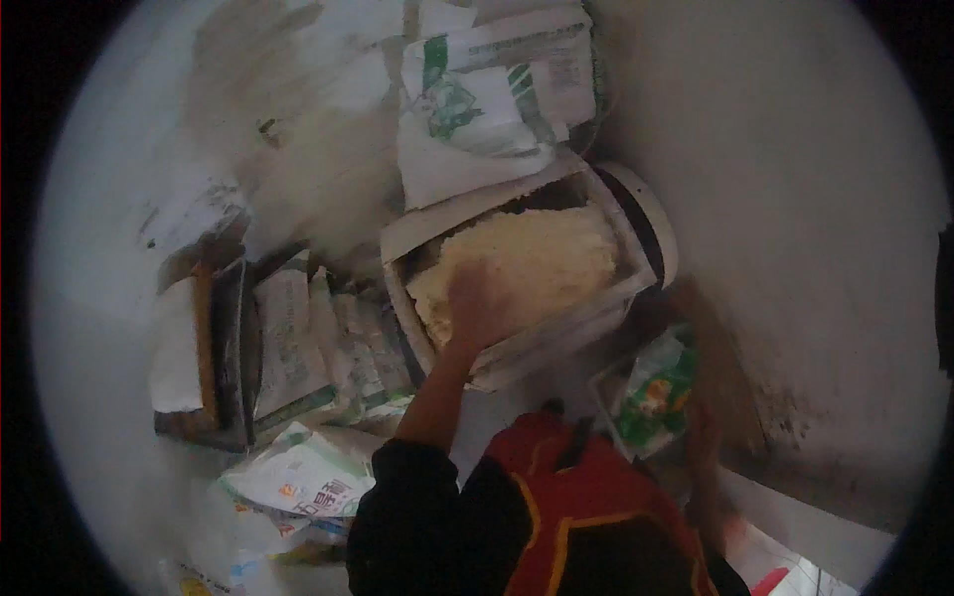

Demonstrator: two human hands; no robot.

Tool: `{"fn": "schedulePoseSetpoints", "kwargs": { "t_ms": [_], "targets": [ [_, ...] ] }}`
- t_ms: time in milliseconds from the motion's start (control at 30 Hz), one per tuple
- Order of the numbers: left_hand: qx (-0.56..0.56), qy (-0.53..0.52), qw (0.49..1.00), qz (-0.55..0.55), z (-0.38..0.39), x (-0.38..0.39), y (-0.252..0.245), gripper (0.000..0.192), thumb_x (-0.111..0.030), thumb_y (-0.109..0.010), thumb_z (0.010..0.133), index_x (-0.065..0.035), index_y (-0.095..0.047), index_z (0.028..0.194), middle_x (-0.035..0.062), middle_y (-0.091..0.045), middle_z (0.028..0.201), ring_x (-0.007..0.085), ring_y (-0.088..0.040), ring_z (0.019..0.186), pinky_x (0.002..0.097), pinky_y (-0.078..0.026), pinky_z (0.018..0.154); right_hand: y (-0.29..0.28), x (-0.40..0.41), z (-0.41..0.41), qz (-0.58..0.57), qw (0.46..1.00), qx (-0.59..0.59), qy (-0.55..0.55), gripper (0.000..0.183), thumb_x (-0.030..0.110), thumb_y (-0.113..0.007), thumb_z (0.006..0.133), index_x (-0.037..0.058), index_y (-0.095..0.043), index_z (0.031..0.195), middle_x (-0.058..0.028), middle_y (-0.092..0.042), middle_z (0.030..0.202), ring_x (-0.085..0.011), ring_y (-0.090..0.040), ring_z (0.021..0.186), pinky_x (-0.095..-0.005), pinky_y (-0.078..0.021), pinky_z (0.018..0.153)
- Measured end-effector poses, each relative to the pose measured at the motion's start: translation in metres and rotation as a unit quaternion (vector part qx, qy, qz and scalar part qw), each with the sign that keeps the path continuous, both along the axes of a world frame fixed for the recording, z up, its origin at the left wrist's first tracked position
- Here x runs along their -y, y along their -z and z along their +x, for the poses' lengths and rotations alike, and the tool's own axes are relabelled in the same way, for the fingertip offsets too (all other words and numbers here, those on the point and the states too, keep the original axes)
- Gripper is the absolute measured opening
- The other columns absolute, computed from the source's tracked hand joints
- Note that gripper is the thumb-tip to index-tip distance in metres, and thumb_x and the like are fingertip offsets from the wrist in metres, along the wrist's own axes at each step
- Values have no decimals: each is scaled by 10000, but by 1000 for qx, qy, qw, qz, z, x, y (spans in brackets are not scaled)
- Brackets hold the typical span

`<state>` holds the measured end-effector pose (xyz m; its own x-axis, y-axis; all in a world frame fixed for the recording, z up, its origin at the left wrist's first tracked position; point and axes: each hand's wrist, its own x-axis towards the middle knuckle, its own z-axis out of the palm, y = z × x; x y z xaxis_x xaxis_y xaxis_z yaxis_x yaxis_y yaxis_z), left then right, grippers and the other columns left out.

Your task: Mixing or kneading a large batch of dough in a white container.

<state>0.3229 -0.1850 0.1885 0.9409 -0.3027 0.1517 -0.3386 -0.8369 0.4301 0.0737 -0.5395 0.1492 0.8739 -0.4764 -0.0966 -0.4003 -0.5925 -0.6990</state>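
A pale yellow, dough-like mass (544, 249) fills much of a rectangular tub (633, 287) with a worn, light-coloured rim. My left hand (477, 298) is over the near left part of the mass and seems to touch it. Its fingers are blurred, so their grip is unclear. Low on the right, my right hand (704, 432) hangs beside a green and clear plastic bag (659, 395). Whether it holds anything is too dim to make out.
White and green printed sacks (484, 104) lie beyond the tub. More folded sacks (291, 343) stand to the left, next to a dark, open-topped container (227, 350). A white printed sack (305, 473) lies nearer me. A wall (790, 223) rises at right.
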Motion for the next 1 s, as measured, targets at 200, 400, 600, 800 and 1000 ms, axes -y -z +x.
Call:
{"fn": "schedulePoseSetpoints", "kwargs": {
  "t_ms": [200,400,600,800,1000],
  "targets": [
    [-11,-218,974,52,2,-50,36,808,-477,-565,697,31,-260,1247,251,-236,1281,396,-131,1228,469,-78,1006,-31,-7,12,109,994,16,-23,341,187,-463,840,7,-459,1130,-142,-526,1095,-228,-498,1029,-321,-371,858],
    [59,-115,991,20,-3,-5,56,867,-571,-530,685,40,-260,1237,280,-225,1269,428,-148,1207,483,-102,993,-24,-5,7,70,997,-10,-9,326,173,-449,840,13,-465,1124,-151,-533,1075,-237,-505,1015,-323,-381,843],
    [2,-47,993,112,23,16,80,875,-601,-456,718,89,-266,1221,302,-193,1283,434,-137,1213,466,-101,1002,-6,1,-8,-6,998,-24,-49,332,183,-446,840,14,-458,1125,-175,-527,1059,-281,-503,1005,-356,-383,838],
    [-96,-32,978,184,41,20,66,834,-619,-399,736,51,-314,1227,256,-228,1302,399,-137,1233,458,-110,1007,6,1,-10,-128,973,97,-164,340,194,-448,838,11,-456,1124,-173,-524,1068,-285,-512,988,-362,-395,819],
    [-264,11,962,-69,27,-22,32,787,-582,-415,765,21,-291,1255,240,-239,1311,361,-131,1252,426,-119,1017,-29,-19,4,-43,987,82,-129,318,188,-458,828,-2,-485,1082,-176,-551,1015,-280,-544,932,-350,-414,775]
  ]
}}
